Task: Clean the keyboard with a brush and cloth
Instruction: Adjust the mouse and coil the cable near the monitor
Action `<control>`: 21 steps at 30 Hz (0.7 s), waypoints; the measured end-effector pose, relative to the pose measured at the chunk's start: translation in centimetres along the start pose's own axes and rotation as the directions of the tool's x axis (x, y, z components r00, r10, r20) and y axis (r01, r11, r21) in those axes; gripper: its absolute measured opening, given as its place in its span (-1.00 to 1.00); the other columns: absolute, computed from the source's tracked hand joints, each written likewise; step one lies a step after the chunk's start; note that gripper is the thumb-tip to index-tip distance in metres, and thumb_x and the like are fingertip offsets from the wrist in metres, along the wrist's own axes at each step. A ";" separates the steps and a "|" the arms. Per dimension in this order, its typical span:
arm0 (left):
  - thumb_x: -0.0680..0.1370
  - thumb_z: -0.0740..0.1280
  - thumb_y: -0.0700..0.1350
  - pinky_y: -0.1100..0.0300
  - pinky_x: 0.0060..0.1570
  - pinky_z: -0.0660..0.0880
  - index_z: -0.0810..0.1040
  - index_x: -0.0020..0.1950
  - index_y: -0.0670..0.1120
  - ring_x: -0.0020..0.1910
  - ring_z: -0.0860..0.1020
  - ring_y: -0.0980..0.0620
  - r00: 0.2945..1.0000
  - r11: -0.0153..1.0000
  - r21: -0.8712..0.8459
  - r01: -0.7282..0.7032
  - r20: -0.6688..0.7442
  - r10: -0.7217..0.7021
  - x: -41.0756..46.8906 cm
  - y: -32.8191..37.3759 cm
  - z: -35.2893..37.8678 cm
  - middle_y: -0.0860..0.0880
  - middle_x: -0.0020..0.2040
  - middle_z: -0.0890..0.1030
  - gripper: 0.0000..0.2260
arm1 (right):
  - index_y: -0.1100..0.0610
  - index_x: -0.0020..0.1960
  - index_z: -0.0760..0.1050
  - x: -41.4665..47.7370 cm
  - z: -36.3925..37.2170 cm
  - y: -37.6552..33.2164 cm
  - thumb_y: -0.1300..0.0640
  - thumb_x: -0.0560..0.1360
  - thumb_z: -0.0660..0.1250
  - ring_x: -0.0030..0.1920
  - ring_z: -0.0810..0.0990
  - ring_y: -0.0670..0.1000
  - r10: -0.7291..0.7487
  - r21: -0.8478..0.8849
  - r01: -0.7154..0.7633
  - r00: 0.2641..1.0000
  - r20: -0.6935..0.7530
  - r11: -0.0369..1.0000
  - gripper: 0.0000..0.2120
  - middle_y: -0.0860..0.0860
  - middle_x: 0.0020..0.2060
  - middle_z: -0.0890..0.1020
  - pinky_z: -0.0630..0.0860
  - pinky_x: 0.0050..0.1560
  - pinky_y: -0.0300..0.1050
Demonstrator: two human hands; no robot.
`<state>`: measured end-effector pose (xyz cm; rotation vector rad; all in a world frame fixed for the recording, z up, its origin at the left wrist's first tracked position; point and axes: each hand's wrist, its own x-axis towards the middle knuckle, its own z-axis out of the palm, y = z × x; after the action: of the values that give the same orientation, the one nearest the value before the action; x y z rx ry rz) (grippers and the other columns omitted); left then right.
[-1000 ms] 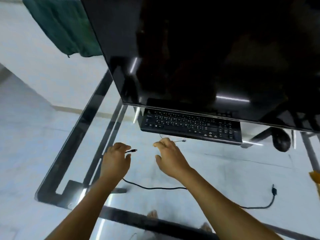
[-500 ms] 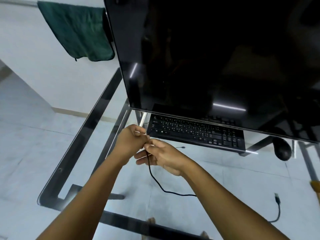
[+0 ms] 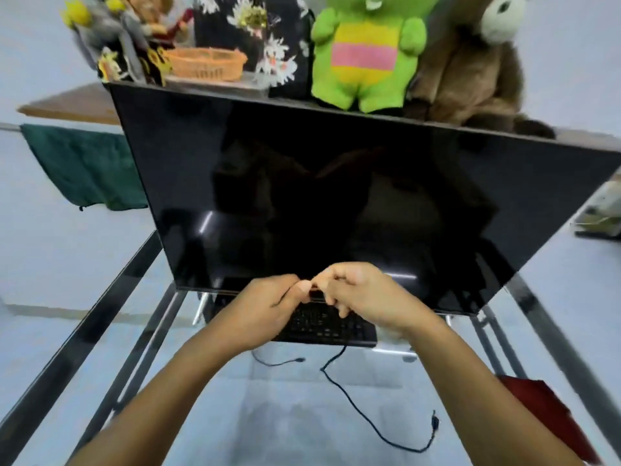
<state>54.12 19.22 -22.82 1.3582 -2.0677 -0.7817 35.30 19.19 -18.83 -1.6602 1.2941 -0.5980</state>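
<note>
A black keyboard point(image 3: 331, 326) lies on a glass desk point(image 3: 302, 425) under a dark monitor point(image 3: 336, 196), likely light and rigid, best gripped by its edges, while the left hand point(image 3: 265, 311) and right hand point(image 3: 366, 297) meet fingertip-to-fingertip above it, pinching something too small to identify.

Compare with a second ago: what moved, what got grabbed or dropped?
The view tilted up, bringing plush toys and a basket above the monitor into frame. The left hand and right hand, apart a second ago, met and rose over the keyboard, fingertips pinched together; what they pinch is hidden. Unchanged: keyboard beneath the monitor, black cable trailing below, green cloth hanging left.
</note>
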 end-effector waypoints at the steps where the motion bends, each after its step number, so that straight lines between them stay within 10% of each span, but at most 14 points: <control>1: 0.63 0.15 0.08 0.25 -0.24 0.50 0.61 -0.13 0.02 -0.31 0.54 0.21 0.999 0.999 -0.035 0.013 0.042 -0.012 0.0 1.2 -0.2 0.07 -0.27 0.59 -0.70 | 0.04 -0.10 0.63 -1.0 -1.5 0.0 0.16 0.56 0.26 -0.35 0.45 -0.08 -0.014 0.024 0.014 1.000 -0.005 1.000 -0.83 -0.10 -0.36 0.54 0.43 -0.27 -0.22; 7: 0.58 0.19 0.04 0.28 -0.42 0.22 0.61 -0.16 -0.17 -0.45 0.22 0.09 0.958 0.699 -0.699 0.154 0.280 0.068 -1.0 8.9 -2.1 0.00 -0.43 0.32 -0.66 | 0.23 0.03 0.60 -6.5 -7.4 -0.4 0.14 0.58 0.28 -0.32 0.43 -0.07 -0.125 0.126 0.128 0.992 -0.032 0.984 -0.81 -0.12 -0.37 0.54 0.42 -0.21 -0.25; 12: 0.56 0.12 -0.17 0.23 -0.43 0.34 0.62 -0.09 -0.20 -0.44 0.30 0.08 0.980 0.099 -0.993 0.067 0.084 0.178 -1.0 15.0 -3.6 -0.03 -0.36 0.41 -0.72 | 0.10 0.01 0.65 -8.4 -8.8 -0.6 0.11 0.60 0.23 -0.33 0.44 -0.07 -0.177 0.172 0.199 0.975 -0.138 0.965 -0.78 -0.06 -0.37 0.51 0.43 -0.23 -0.29; 15: 0.59 0.13 -0.19 0.23 -0.25 0.59 0.60 0.06 -0.21 -0.27 0.60 0.08 0.987 -0.066 -0.990 -0.125 -0.131 0.091 -0.1 17.4 -4.2 -0.05 -0.19 0.62 -0.74 | 0.05 0.03 0.65 -9.0 -8.9 -0.6 0.11 0.61 0.20 -0.32 0.45 -0.06 -0.165 0.196 0.193 0.975 -0.151 0.961 -0.77 -0.04 -0.35 0.51 0.43 -0.21 -0.28; 19: 0.66 0.08 -0.24 0.21 -0.02 0.60 0.48 0.21 -0.24 0.02 0.67 0.00 0.932 0.035 -0.936 -0.352 -0.353 -0.076 2.6 18.6 -4.6 -0.13 0.02 0.68 -0.77 | -0.01 0.04 0.62 -9.3 -8.8 -1.3 0.08 0.63 0.17 -0.31 0.49 -0.06 -0.205 0.003 0.208 0.969 -0.135 0.978 -0.76 -0.06 -0.32 0.54 0.45 -0.16 -0.22; 21: 0.66 0.11 -0.25 0.23 0.04 0.59 0.46 0.24 -0.20 0.03 0.66 0.06 0.867 0.470 -0.782 -0.408 -0.494 -0.069 3.8 17.8 -4.4 -0.11 0.03 0.67 -0.78 | -0.06 0.05 0.61 -9.1 -8.6 -2.0 0.05 0.63 0.16 -0.32 0.49 -0.12 -0.219 -0.116 0.204 0.966 -0.138 0.972 -0.77 -0.10 -0.33 0.54 0.45 -0.18 -0.25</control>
<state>44.94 20.65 -6.50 0.6016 -1.0601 -1.0716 26.26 24.61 -11.71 -1.8827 1.2792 -0.8100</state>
